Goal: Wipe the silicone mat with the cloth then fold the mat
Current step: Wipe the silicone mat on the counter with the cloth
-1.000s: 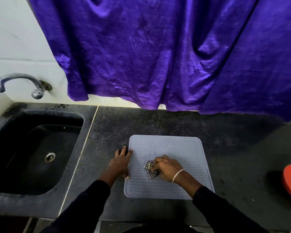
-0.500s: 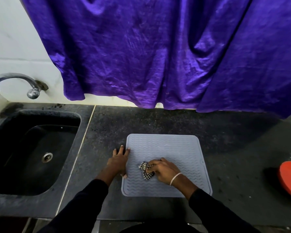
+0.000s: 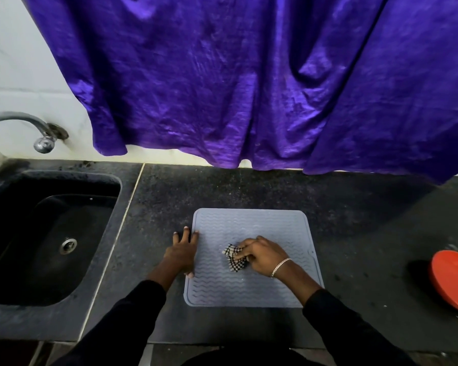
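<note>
- On the dark speckled counter (image 3: 249, 191), just right of the sink, lies the silicone mat (image 3: 251, 225), flat and unfolded, pale blue-grey, roughly square with rounded corners and a raised rim.
- Rows of small wavy ridges run across the whole surface of the mat.
- At the middle of the mat sits the cloth (image 3: 233, 257), a small crumpled piece in a black-and-white check, bunched rather than spread out.
- The right hand (image 3: 262, 256) lies over the cloth with its fingers curled down onto it, pressing it against the mat; a silver chain bracelet (image 3: 280, 266) circles the wrist.
- The left hand (image 3: 181, 253) rests palm down with fingers spread, straddling the left edge of the mat, fingertips on the counter and the thumb on the mat.
- Both arms wear black sleeves (image 3: 132, 313).
- The counter is dark stone, flecked with lighter grains, with a pale seam line running between it and the sink surround.
- The sink (image 3: 19, 186) is a deep black basin with a round metal drain (image 3: 68, 245) at its bottom; a curved metal tap (image 3: 24, 122) comes out of the white wall above it.
- A glossy, creased purple curtain (image 3: 236, 83) hangs behind the counter, its hem just above the back edge.
- A red-orange plate (image 3: 452, 281) sits at the far right, well apart from the mat and partly cut off by the frame.
</note>
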Tool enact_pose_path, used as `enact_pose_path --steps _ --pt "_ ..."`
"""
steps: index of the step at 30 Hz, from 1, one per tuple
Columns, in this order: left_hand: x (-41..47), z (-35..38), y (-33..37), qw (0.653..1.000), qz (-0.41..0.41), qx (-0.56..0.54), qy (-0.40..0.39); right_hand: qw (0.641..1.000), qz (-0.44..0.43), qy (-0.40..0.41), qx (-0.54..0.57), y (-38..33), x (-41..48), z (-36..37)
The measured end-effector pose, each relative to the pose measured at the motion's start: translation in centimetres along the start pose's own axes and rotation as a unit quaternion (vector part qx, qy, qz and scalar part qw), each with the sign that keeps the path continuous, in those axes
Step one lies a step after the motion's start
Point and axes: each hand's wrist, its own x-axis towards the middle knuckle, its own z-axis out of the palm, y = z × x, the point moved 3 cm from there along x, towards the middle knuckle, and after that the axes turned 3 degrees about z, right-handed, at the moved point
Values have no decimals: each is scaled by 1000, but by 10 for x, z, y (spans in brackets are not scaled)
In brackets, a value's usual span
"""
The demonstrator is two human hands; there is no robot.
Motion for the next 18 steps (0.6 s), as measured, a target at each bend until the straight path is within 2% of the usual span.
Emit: enact_pose_path --steps 4,8,15,18 --pt "-1 -1 2 1000 0 3 -8 1000 -1 -24 -10 0 -2 22" --pt "-1 0 3 1000 -2 -6 -11 999 26 -7 18 29 -18 35" --pt "-4 0 7 1000 -12 -8 -7 999 35 -20 -22 59 -28 13" --pt "-7 1 10 1000 -20 -9 6 1000 26 0 -10 58 -25 6"
